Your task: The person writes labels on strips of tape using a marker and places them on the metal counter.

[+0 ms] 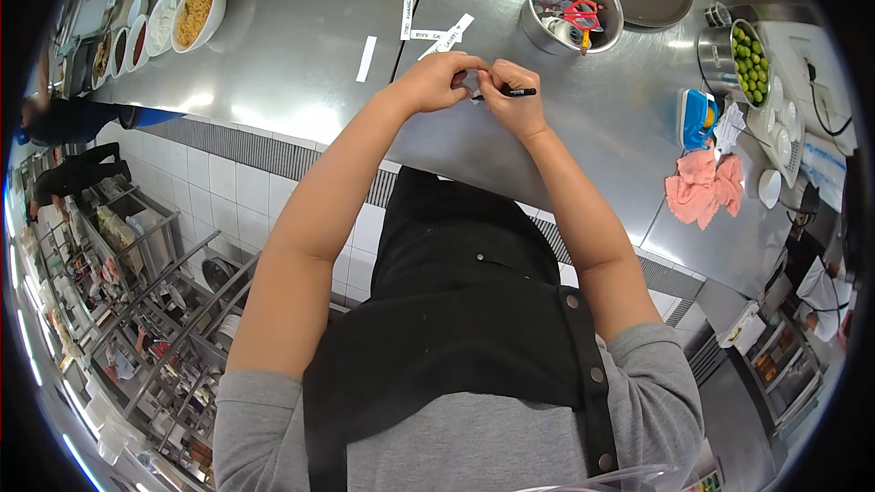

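Over the steel counter, my right hand (pixel 516 106) is closed around a black marker (pixel 519 92), its tip pointing left. Close beside it, my left hand (pixel 436 84) has thumb and fingertips brought together; what they hold, if anything, is hidden. Just beyond my left hand lie several white labels with black writing, one upright (pixel 406 18), one slanted (pixel 454 34). A blank white strip (pixel 366 59) rests to the left of them.
A steel pot (pixel 612 32) holds red scissors (pixel 581 15) and other tools. Bowls of food (pixel 195 16) stand at left. At right are a pot of limes (pixel 750 64), a blue dispenser (pixel 694 118) and a pink cloth (pixel 700 187). Other people are at far left and right.
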`<state>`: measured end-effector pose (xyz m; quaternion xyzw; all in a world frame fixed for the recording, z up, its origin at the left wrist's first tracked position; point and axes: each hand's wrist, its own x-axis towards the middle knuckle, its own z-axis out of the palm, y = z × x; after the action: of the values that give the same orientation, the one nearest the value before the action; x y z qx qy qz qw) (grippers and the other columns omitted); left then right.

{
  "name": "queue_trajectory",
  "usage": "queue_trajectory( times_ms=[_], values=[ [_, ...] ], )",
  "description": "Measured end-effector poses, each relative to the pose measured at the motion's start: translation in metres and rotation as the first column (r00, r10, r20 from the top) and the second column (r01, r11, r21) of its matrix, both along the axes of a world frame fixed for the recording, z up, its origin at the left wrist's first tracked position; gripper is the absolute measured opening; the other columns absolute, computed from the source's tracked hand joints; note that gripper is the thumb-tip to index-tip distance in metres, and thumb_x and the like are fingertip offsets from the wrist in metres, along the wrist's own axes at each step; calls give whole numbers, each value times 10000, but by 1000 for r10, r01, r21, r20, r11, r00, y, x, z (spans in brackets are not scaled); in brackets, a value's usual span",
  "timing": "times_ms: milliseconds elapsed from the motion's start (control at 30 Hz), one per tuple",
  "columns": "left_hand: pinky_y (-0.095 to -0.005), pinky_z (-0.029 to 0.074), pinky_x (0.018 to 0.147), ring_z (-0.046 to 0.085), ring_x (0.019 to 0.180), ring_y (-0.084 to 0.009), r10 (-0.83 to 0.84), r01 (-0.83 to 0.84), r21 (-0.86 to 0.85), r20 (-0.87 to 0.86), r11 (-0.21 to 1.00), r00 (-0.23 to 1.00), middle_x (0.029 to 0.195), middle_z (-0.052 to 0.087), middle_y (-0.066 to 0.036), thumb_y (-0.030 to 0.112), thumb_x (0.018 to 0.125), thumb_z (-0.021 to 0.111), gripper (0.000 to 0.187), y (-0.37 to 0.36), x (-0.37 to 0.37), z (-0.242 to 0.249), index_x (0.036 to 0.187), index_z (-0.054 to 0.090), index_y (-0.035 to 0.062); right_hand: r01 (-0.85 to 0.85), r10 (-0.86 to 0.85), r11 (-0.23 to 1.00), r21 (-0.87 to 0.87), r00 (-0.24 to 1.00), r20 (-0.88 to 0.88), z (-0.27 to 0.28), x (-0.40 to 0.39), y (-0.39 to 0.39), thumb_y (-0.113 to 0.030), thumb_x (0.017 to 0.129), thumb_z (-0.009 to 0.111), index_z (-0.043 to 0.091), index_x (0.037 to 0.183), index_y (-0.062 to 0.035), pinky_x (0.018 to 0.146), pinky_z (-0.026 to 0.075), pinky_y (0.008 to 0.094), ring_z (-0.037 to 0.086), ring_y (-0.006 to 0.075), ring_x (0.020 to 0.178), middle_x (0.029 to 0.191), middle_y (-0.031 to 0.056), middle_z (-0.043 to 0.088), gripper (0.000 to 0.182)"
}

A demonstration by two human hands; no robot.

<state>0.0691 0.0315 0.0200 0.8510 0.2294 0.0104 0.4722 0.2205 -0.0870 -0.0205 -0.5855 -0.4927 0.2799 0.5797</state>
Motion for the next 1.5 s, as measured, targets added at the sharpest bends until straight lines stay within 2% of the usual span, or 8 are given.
queue_trajectory(
  times_ms=[233,300,533,833,1000,1233,1300,1500],
  values=[
    [-357,476,707,548,736,-210,9,-11,-33,-42,999,999,806,577,-68,37,746,754,480,1,2,2,1219,695,94,-2,1,1000,14,997,81,1,3,0,22,855,721,447,661,-2,502,328,337,376,153,530,602,69,429,336],
    [-357,476,706,546,734,-210,12,-13,-36,-37,999,999,803,574,-68,36,747,754,481,1,2,2,1220,694,94,4,-5,999,-43,1000,-26,1,2,-1,25,853,715,448,663,-1,503,330,336,379,159,528,602,73,430,329],
    [-351,486,721,552,740,-207,21,-22,-29,-36,999,999,813,581,-60,31,752,759,482,1,2,4,1225,694,101,15,-15,1000,-8,999,48,3,0,0,21,864,708,449,667,3,507,336,334,380,167,530,602,78,424,326],
    [-353,488,722,549,737,-200,11,-12,-33,-38,999,999,814,579,-54,30,750,768,487,1,2,4,1226,690,92,32,-40,996,-88,996,-84,-2,4,-2,24,860,707,450,665,5,507,331,331,392,167,524,598,77,433,324],
    [-355,484,714,548,731,-202,5,-6,-31,-38,1000,999,804,574,-58,28,746,763,484,2,2,4,1221,693,91,46,-47,999,15,998,48,5,1,0,26,853,709,437,662,8,505,330,334,384,162,521,600,82,423,333],
    [-352,477,702,538,718,-201,0,-1,-21,-43,1000,999,778,556,-56,31,746,763,476,2,3,4,1213,696,91,43,-43,998,-43,999,-5,2,2,-1,27,856,702,431,668,11,509,329,340,372,178,529,601,87,417,331],
    [-351,475,699,535,714,-200,4,-5,-26,-34,1000,999,772,551,-53,31,746,765,476,1,3,4,1213,697,95,48,-51,998,36,993,107,5,2,0,26,858,701,432,670,12,509,327,342,371,177,530,600,89,409,328],
    [-351,471,694,525,706,-194,12,-13,-40,-33,999,999,763,540,-48,31,744,778,489,1,3,6,1221,697,103,21,-20,999,-39,999,30,1,2,-2,20,871,699,437,672,12,510,327,343,373,164,536,601,83,400,329]
  ],
)
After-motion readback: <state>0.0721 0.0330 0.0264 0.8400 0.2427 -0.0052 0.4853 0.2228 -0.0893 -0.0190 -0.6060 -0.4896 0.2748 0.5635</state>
